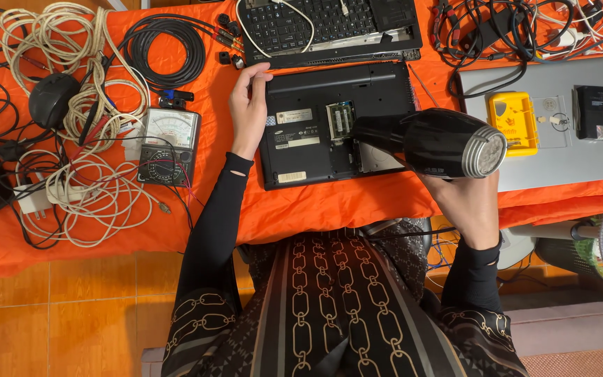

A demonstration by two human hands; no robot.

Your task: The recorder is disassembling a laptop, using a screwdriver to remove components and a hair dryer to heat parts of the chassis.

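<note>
The black laptop [336, 126] lies upside down on the orange-covered table [315, 209], close to its near edge and about midway along it, with a panel off so that a green memory board shows in the opening. The left hand [249, 105] rests on the laptop's left edge, fingers loosely curled over the far-left corner, thumb along the side; it steadies the case rather than gripping it. The right hand [465, 202] is closed around the handle of a black hair dryer [430, 143], which hangs over the laptop's right part, its metal grille end pointing to the right. The dryer hides the right side of the open bay, and the handle itself is covered by the hand.

Beyond the laptop, at the far edge, a second dismantled laptop with keyboard [329, 28] is cut off by the frame. To the left sit an analogue multimeter [169, 146] and coils of white cable [78, 126] and black cable [162, 52]. To the right lies a silver laptop [560, 164] bearing a yellow box [513, 122] and a small black box [599, 112]. At the far-right corner the tangled leads are hard to tell apart.
</note>
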